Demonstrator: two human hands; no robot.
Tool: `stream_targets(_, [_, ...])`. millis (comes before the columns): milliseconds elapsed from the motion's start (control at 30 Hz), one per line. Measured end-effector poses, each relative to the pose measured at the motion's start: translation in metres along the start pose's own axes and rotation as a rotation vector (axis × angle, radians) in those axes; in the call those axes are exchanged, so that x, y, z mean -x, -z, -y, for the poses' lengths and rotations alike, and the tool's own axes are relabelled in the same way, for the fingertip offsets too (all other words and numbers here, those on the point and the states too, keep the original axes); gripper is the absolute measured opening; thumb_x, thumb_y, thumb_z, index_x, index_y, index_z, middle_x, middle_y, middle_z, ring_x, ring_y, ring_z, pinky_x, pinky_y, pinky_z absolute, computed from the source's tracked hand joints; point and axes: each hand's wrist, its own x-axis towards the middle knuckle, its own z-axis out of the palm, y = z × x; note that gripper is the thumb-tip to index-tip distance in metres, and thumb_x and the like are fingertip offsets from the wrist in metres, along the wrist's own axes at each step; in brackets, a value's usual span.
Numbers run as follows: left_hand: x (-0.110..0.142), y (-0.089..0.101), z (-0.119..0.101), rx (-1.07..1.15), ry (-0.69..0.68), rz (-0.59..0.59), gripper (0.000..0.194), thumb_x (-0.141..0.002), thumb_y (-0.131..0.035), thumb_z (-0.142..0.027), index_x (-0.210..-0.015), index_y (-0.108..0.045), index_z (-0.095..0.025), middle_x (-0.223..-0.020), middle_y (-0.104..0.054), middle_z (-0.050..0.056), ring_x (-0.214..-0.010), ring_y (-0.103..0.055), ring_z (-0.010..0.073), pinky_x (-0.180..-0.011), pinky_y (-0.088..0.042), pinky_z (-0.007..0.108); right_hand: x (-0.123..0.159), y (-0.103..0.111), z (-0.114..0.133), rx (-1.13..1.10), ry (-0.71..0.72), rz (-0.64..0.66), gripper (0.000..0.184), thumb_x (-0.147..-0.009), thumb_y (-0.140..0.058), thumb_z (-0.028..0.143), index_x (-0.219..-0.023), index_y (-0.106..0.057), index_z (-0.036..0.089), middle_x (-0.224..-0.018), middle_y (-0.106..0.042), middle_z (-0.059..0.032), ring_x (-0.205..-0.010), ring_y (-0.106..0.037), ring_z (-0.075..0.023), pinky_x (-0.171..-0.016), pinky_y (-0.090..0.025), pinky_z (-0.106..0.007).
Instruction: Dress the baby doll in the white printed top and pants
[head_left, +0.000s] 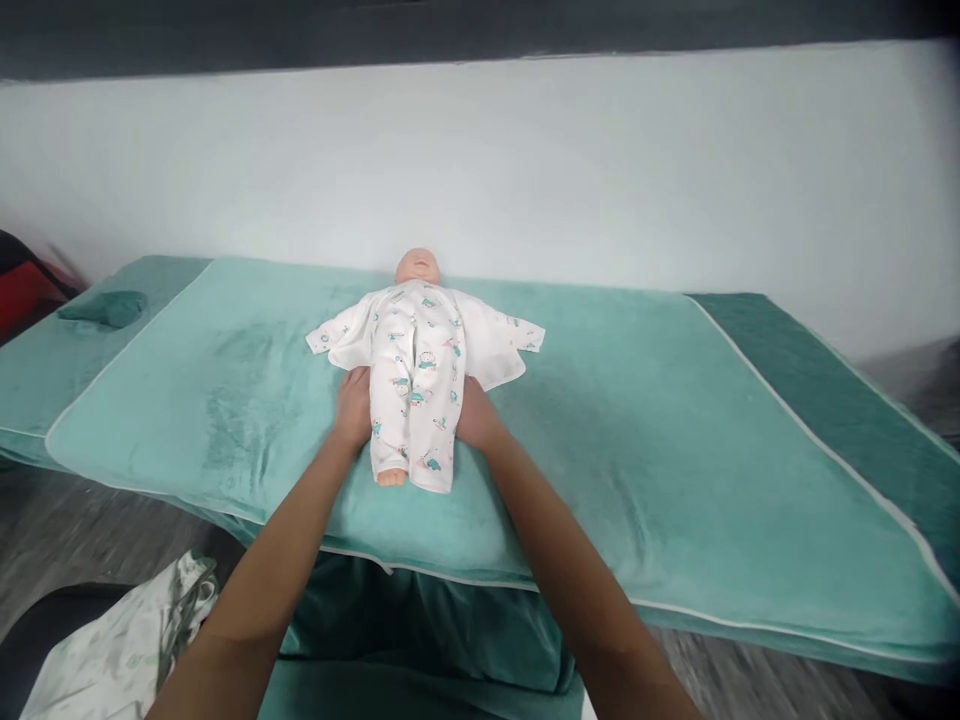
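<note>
A baby doll (418,266) lies on its back on the green bed cover, its head toward the wall. White printed baby trousers (416,390) cover its legs and reach high over its front. One foot (391,478) shows at the left hem; the other is hidden. Beneath the trousers, a white baby jacket (491,340) spreads out with both sleeves to the sides. My left hand (354,408) is closed at the trousers' left side, and my right hand (477,412) is closed at their right side. The fingertips of both are partly hidden by the cloth.
The bed (637,430) has a teal velvet cover with pale piping and stands against a white wall (600,170). A small green pillow (112,309) lies at the far left. White printed cloth (120,640) rests on a black chair (52,620) at lower left.
</note>
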Motion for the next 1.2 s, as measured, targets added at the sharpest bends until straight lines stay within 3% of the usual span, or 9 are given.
stream_targets(333, [0.017, 0.007, 0.003, 0.075, 0.034, 0.074, 0.018, -0.085, -0.053, -0.015, -0.079, -0.068, -0.021, -0.088, -0.071, 0.009, -0.092, -0.063, 0.0272, -0.085, -0.046, 0.043, 0.010, 0.011, -0.001, 0.073, 0.020, 0.080, 0.010, -0.085, -0.060, 0.019, -0.083, -0.070, 0.019, -0.096, -0.074, -0.0115, -0.098, -0.066, -0.0290, -0.088, -0.047, -0.039])
stream_targets(433, [0.014, 0.009, 0.013, 0.127, 0.091, 0.055, 0.026, -0.085, -0.045, -0.011, -0.075, -0.065, -0.022, -0.082, -0.070, 0.006, -0.087, -0.065, 0.0226, -0.083, -0.049, 0.038, 0.016, 0.020, -0.011, -0.087, -0.007, 0.036, 0.021, -0.085, -0.050, 0.015, -0.076, -0.068, 0.021, -0.084, -0.072, -0.0048, -0.087, -0.067, -0.0226, -0.082, -0.048, -0.034])
stream_targets(533, [0.006, 0.014, 0.037, 0.142, 0.219, -0.068, 0.026, -0.086, -0.042, -0.012, -0.086, -0.067, -0.021, -0.093, -0.070, 0.007, -0.094, -0.065, 0.0219, -0.088, -0.052, 0.037, 0.020, 0.031, -0.037, -0.182, -0.209, -0.236, 0.026, -0.085, -0.045, 0.018, -0.090, -0.070, 0.021, -0.092, -0.072, -0.0062, -0.088, -0.065, -0.0227, -0.085, -0.050, -0.036])
stream_targets(633, [-0.007, 0.017, 0.064, 0.062, 0.423, -0.200, 0.022, -0.088, -0.051, -0.024, -0.102, -0.069, -0.018, -0.105, -0.068, 0.012, -0.104, -0.063, 0.0269, -0.097, -0.051, 0.043, 0.018, 0.040, -0.067, 0.023, -0.513, -0.494, 0.031, -0.085, -0.053, 0.029, -0.105, -0.071, 0.016, -0.108, -0.071, -0.0171, -0.103, -0.060, -0.0308, -0.096, -0.047, -0.048])
stream_targets(767, [-0.021, 0.013, 0.078, -0.103, 0.485, -0.120, 0.035, -0.090, -0.061, -0.042, -0.111, -0.070, -0.016, -0.114, -0.066, 0.017, -0.112, -0.060, 0.0341, -0.101, -0.048, 0.050, 0.008, 0.046, -0.083, 0.093, -0.780, -0.408, 0.046, -0.086, -0.059, 0.048, -0.112, -0.072, 0.013, -0.115, -0.070, -0.0204, -0.104, -0.061, -0.0341, -0.095, -0.047, -0.051])
stream_targets(900, [-0.025, 0.008, 0.075, -0.149, 0.504, -0.101, 0.046, -0.088, -0.065, -0.046, -0.121, -0.066, -0.014, -0.112, -0.067, 0.017, -0.109, -0.062, 0.0350, -0.097, -0.050, 0.048, -0.009, 0.055, -0.078, -0.162, -0.915, -0.285, 0.045, -0.075, -0.071, 0.051, -0.103, -0.073, 0.016, -0.105, -0.074, -0.0139, -0.096, -0.066, -0.0308, -0.088, -0.049, -0.043])
stream_targets(1000, [-0.024, 0.008, 0.073, -0.150, 0.516, -0.110, 0.038, -0.089, -0.064, -0.044, -0.114, -0.067, -0.015, -0.108, -0.067, 0.016, -0.106, -0.063, 0.0339, -0.095, -0.050, 0.047, -0.026, 0.067, -0.064, -0.570, -0.875, -0.262, 0.039, -0.066, -0.077, 0.043, -0.095, -0.073, 0.017, -0.101, -0.074, -0.0110, -0.092, -0.067, -0.0280, -0.081, -0.051, -0.039])
stream_targets(1100, [-0.022, 0.008, 0.074, -0.115, 0.522, -0.120, 0.024, -0.090, -0.061, -0.038, -0.099, -0.069, -0.018, -0.103, -0.068, 0.014, -0.103, -0.064, 0.0317, -0.093, -0.049, 0.045, -0.047, 0.077, -0.034, -0.996, -0.683, -0.256, 0.039, -0.071, -0.073, 0.043, -0.102, -0.071, 0.020, -0.099, -0.073, -0.0064, -0.087, -0.067, -0.0237, -0.072, -0.053, -0.034])
stream_targets(1200, [-0.020, 0.008, 0.074, -0.076, 0.537, -0.143, 0.017, -0.090, -0.057, -0.032, -0.095, -0.067, -0.019, -0.101, -0.069, 0.012, -0.103, -0.065, 0.0304, -0.092, -0.050, 0.044, -0.068, 0.088, 0.006, -0.938, -0.422, -0.184, 0.039, -0.077, -0.071, 0.038, -0.112, -0.072, 0.022, -0.099, -0.073, -0.0037, -0.090, -0.067, -0.0222, -0.074, -0.053, -0.033])
